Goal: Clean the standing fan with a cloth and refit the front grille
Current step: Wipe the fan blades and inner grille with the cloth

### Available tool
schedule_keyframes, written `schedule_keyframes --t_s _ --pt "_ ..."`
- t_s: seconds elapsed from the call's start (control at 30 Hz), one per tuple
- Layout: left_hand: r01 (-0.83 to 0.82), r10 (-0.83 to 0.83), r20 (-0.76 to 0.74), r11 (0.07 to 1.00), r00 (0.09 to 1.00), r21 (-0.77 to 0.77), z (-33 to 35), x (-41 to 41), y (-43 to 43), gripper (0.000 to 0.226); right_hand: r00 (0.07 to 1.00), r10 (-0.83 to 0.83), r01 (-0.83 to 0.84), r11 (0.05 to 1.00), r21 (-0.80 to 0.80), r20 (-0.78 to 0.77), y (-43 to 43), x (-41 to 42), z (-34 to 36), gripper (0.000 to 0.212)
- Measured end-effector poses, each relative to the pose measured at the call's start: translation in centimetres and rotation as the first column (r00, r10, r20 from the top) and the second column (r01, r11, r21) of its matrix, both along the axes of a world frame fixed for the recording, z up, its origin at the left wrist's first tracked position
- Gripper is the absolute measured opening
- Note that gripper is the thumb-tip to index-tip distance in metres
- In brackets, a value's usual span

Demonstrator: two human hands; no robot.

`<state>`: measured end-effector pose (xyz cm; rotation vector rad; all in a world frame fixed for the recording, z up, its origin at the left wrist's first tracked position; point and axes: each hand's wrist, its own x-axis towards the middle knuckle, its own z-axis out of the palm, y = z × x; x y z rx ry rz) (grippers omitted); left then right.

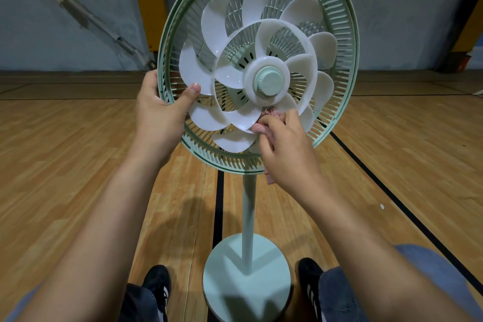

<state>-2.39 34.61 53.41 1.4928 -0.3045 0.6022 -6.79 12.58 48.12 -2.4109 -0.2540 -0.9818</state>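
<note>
Denim knees and black shoes point(156, 282) with white stripes frame the bottom edge; the person sits or crouches with feet either side of the fan's round pale-green base point(245, 269), which stands on a wood-plank floor point(78, 165) marked with black lines.

Pole point(248, 217) rises from the base to the fan head. Front grille is off and not in view; blades are exposed, so cleaning is under way and refitting is not yet done.

Right hand point(285, 149): fingers curled and pressed together, pinching a bunched pink cloth point(264, 129) against the lower edge of a white blade point(235, 117), just below the hub. A tail of cloth hangs under the palm. Judgement: wiping one blade at a time.

Left hand point(159, 110): fingers wrapped behind the rim of the green rear grille point(347, 42), thumb pressed on the front near a blade tip. Judgement: this grip steadies the head against the wiping pressure, and may also stop the blades turning.

Hub carries a pale-green cap point(270, 81) at centre; two rings of white blades, inner and outer.

Beyond: grey wall, yellow upright panel point(151, 8), diagonal bar point(78, 13) at left.

No brand, label or legible writing seen on the fan or elsewhere.
</note>
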Motion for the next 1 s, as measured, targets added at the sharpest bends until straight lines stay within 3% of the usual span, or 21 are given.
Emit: schedule_keyframes --t_s 0.17,0.3,0.47,0.57,0.67,0.87,1.0 --pt "-0.010 0.010 -0.005 1.000 1.000 -0.001 -0.1 0.1 0.1 0.027 0.988 0.102 -0.075 0.973 0.219 -0.117 0.5 0.9 0.3 0.018" --pt "-0.018 0.018 -0.004 1.000 1.000 0.007 -0.1 0.2 0.1 0.027 0.983 0.120 -0.080 0.961 0.264 -0.140 0.2 1.3 0.5 0.015" --pt "-0.059 0.059 0.030 0.998 0.998 0.005 -0.4 0.0 -0.1 0.025 0.983 0.150 -0.135 0.981 0.139 -0.108 -0.4 0.1 0.5 0.020" --pt "-0.056 0.057 0.040 0.998 0.998 -0.010 -0.5 0.0 -0.3 0.024 0.999 0.045 -0.047 0.997 -0.064 -0.023 -0.5 -0.3 0.7 0.019" --pt "-0.064 0.065 0.033 0.998 0.997 -0.022 -0.5 0.1 -0.2 0.023 0.998 -0.027 0.034 0.988 -0.148 0.053 -1.0 -0.4 0.9 0.019" --pt "-0.063 0.064 0.021 0.997 0.998 -0.033 -0.5 0.2 -0.2 0.022 0.979 -0.086 0.099 0.993 -0.066 0.186 -2.7 0.1 0.9 0.032" --pt "-0.050 0.051 0.012 0.998 0.999 -0.039 -0.5 0.2 -0.2 0.021 0.946 -0.143 0.147 0.989 0.008 0.290 -2.9 0.7 0.9 0.016"
